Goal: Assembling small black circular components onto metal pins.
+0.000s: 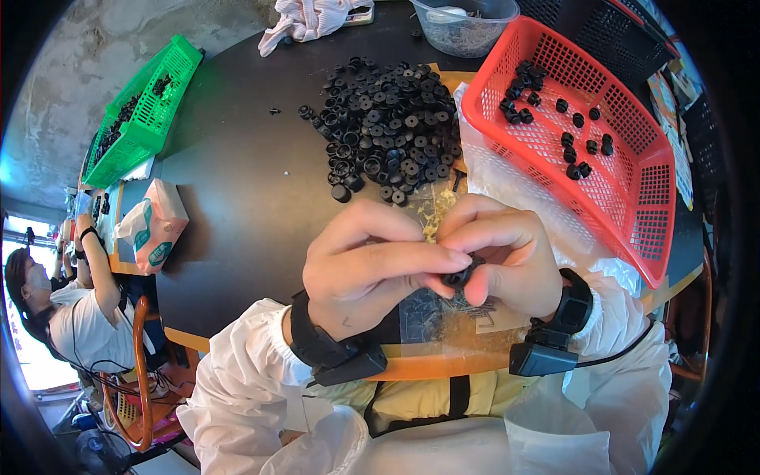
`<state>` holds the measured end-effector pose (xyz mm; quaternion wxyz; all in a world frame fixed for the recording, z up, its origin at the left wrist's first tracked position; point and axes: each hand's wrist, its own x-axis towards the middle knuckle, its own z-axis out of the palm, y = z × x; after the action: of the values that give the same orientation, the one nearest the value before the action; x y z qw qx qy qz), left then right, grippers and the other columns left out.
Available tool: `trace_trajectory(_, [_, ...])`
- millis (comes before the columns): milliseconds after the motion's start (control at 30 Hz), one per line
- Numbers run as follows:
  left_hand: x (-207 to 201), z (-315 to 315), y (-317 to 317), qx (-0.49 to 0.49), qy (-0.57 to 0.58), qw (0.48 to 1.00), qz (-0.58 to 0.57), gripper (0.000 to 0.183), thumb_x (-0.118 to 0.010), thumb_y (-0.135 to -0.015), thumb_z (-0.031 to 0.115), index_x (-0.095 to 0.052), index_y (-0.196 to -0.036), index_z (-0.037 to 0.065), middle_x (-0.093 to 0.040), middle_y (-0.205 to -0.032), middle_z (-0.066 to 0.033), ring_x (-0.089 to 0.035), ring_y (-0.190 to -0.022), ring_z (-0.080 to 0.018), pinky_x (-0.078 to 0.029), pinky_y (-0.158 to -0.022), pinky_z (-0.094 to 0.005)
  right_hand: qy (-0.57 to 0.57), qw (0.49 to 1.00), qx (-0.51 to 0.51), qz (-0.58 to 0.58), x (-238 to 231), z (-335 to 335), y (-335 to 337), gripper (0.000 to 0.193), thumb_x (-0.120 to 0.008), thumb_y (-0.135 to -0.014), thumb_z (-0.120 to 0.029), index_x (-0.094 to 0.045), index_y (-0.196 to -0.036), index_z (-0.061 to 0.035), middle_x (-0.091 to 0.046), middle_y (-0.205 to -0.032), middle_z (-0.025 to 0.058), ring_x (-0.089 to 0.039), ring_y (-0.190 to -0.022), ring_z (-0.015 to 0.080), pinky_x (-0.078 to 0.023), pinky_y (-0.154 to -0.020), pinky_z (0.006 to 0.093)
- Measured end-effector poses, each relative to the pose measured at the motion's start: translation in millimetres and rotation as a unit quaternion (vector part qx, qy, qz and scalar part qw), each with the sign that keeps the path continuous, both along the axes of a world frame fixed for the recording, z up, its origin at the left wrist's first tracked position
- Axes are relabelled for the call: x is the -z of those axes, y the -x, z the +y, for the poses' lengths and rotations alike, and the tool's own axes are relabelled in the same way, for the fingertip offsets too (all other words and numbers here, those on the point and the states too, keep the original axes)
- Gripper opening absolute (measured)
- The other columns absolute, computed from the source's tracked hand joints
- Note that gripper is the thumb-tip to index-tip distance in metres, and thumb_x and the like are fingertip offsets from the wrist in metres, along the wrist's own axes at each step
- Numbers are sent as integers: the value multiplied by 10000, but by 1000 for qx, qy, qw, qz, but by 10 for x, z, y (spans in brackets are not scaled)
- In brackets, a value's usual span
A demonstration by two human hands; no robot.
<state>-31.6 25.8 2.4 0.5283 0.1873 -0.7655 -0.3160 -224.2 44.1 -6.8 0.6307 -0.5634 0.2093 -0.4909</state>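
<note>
Dark tabletop [226,214] with an orange-brown border, bearing a loose heap of black round parts [388,127].
Many of the parts show a centre hole; a few lie at the heap's fringe. Right of it is a red perforated basket [489,79], with clear plastic sheeting [507,172] along its near side. Farther back are a clear tub [467,33] and a crumpled pale cloth [313,17]; a tissue pack [168,214] sits at the left edge.
</note>
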Motion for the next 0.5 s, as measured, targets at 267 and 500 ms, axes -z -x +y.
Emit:
trace_trajectory(267, [-3, -25, -22, -11, -3, 999, -47, 418, -840, -616, 94, -732, -1020, 79, -533, -860, -15, -537, -696, -135, -452, -588, -236, 50, 998, 8, 26, 48, -26, 51, 319, -721, -778, 32, -679, -1093, -2, -610, -1041, 88, -587, -914, 164, -475, -798, 280])
trace_trajectory(500, [-6, -73, -67, -33, 65, 995, -67, 437, -859, -591, 225, -736, -985, 79, -507, -833, -7, -523, -674, -120, -414, -532, -232, 69, 993, 6, 92, 17, -23, 57, 264, -682, -834, -24, -669, -1095, 12, -622, -1007, 102, -593, -911, 195, -474, -797, 303])
